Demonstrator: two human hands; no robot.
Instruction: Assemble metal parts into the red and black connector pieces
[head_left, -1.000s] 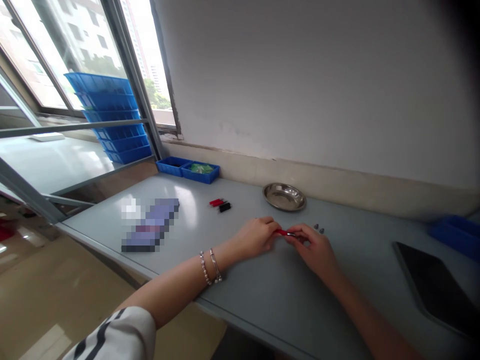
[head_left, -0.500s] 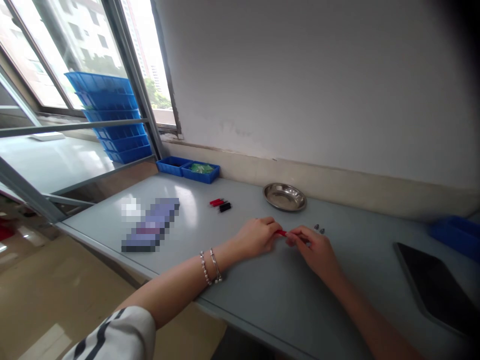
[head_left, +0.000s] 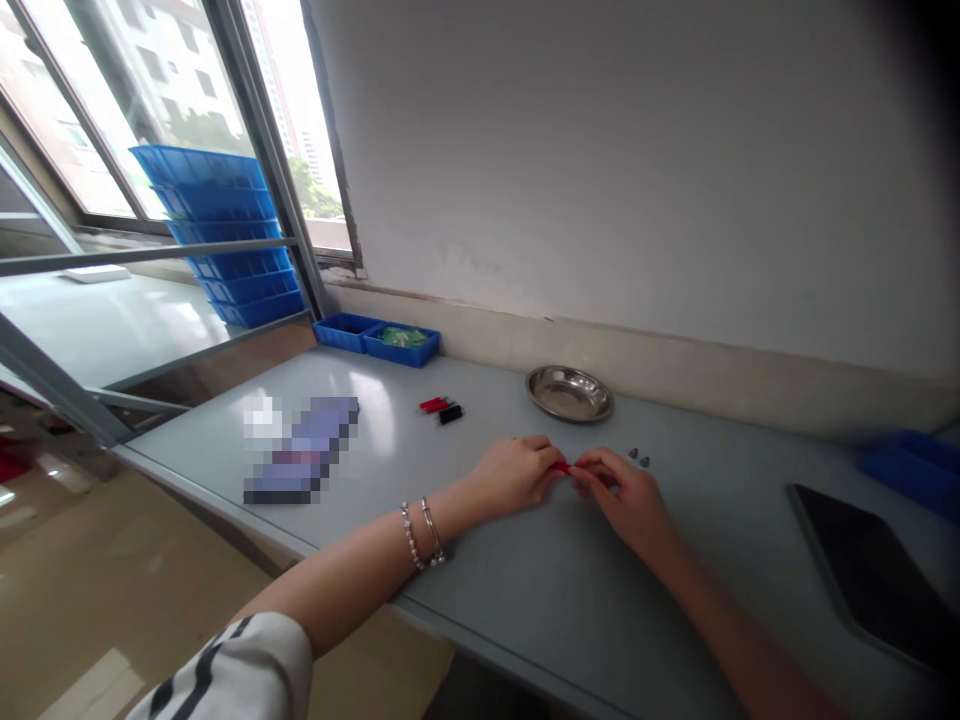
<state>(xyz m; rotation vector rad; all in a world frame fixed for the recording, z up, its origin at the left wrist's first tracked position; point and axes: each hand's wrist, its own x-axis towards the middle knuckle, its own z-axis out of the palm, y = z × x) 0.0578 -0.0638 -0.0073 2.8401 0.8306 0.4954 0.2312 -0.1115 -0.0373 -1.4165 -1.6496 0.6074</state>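
My left hand is closed round a small red piece, whose end shows between the two hands. My right hand has its fingers pinched together at the right end of that piece; what the fingertips grip is too small to make out. Beyond the hands stands a round metal dish. Red pieces and a black piece lie on the grey table to the left of the dish. Two small dark parts rest just beyond my right hand.
Two small blue bins sit at the table's back left. A pixelated purple object lies on the left side. At the right are a dark flat device and a blue container. Stacked blue bins stand beyond the frame.
The fingers of my right hand have shifted very slightly at the end of the red piece. My left hand has stayed in place.
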